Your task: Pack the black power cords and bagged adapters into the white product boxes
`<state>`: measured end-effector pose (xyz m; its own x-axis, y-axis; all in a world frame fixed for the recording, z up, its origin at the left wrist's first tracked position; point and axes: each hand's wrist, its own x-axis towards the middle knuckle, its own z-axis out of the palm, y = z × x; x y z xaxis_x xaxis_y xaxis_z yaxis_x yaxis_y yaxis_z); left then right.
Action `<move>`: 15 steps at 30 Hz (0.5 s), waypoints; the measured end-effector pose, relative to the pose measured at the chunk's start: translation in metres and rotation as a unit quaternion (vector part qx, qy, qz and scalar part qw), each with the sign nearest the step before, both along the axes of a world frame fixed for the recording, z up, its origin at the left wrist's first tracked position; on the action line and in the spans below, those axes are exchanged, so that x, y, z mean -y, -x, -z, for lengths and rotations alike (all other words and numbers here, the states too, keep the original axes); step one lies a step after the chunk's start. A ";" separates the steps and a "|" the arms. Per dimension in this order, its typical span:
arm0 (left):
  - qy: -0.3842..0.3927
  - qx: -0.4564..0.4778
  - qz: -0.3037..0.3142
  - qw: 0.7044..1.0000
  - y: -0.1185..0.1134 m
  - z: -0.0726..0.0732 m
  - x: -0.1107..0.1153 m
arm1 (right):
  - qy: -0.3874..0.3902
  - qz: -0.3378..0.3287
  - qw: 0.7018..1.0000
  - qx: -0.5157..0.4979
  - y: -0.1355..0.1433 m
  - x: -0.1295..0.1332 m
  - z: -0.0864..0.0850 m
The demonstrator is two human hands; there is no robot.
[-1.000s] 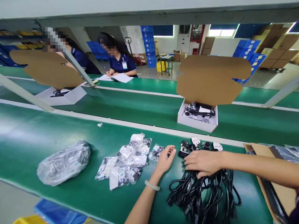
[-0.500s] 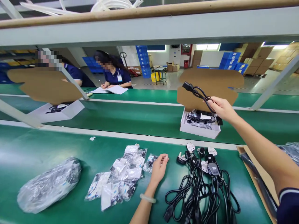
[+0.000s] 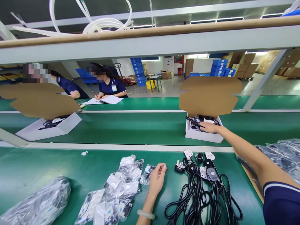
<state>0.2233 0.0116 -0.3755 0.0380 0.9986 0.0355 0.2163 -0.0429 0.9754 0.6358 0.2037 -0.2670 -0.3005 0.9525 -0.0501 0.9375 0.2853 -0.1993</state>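
My right hand (image 3: 209,127) reaches into an open white carton (image 3: 203,136) on the far belt. Its fingers are closed on a black power cord (image 3: 192,120), whose connector end points left over the packed contents. My left hand (image 3: 157,178) rests on the near green surface with fingers curled together, nothing visible in them. Just left of it lies a small clear bag (image 3: 147,175) of parts, beside a pile of similar bags (image 3: 123,184). To its right is a heap of black power cords (image 3: 199,190) with plugs and white plug covers.
A large plastic-wrapped bundle (image 3: 39,201) lies at the near left. Another open carton (image 3: 50,129) stands on the far belt at left. More bagged items (image 3: 283,156) are at right. A metal beam (image 3: 150,45) crosses above. Two people work across the line.
My right hand has lowered the power cord from above the carton into it. My left hand has stayed beside the small bags. The view has tilted upward slightly.
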 end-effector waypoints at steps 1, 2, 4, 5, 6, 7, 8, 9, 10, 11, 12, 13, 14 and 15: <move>0.000 -0.001 0.000 1.000 -0.001 0.000 0.000 | -0.006 0.007 1.000 -0.005 0.000 -0.002 -0.003; 0.000 -0.003 0.002 1.000 -0.001 -0.001 0.000 | -0.017 0.016 1.000 -0.011 0.003 -0.006 -0.006; 0.000 -0.008 0.005 1.000 -0.002 0.000 -0.001 | -0.050 0.034 0.998 -0.027 0.014 -0.016 -0.009; 0.001 -0.010 0.008 1.000 -0.002 0.000 -0.001 | -0.064 0.040 0.997 -0.033 0.020 -0.022 -0.008; 0.001 -0.013 0.009 1.000 -0.002 0.001 -0.001 | -0.073 0.043 0.996 -0.038 0.026 -0.027 -0.005; 0.002 -0.013 0.011 1.000 -0.001 0.002 -0.001 | -0.079 0.043 0.995 -0.042 0.030 -0.031 -0.003; 0.002 -0.013 0.011 1.000 -0.001 0.003 -0.001 | -0.080 0.040 0.995 -0.046 0.032 -0.033 0.000; 0.002 -0.012 0.011 1.000 0.000 0.004 -0.001 | -0.080 0.033 0.995 -0.050 0.031 -0.034 0.003; 0.002 -0.010 0.011 1.000 0.000 0.004 -0.002 | -0.077 0.023 0.995 -0.055 0.027 -0.033 0.005; 0.002 -0.009 0.011 1.000 0.001 0.005 -0.002 | -0.072 0.011 0.996 -0.061 0.022 -0.031 0.005; 0.002 -0.008 0.012 1.000 0.001 0.005 -0.002 | -0.063 -0.006 0.996 -0.065 0.015 -0.028 0.006; 0.003 -0.010 0.012 1.000 0.000 0.004 -0.002 | -0.050 -0.026 0.996 -0.067 0.008 -0.025 0.005; 0.003 -0.012 0.012 1.000 0.000 0.004 -0.002 | -0.035 -0.044 0.996 -0.067 0.001 -0.021 0.005; 0.004 -0.015 0.012 1.000 0.000 0.004 -0.002 | -0.020 -0.059 0.996 -0.063 -0.006 -0.019 0.004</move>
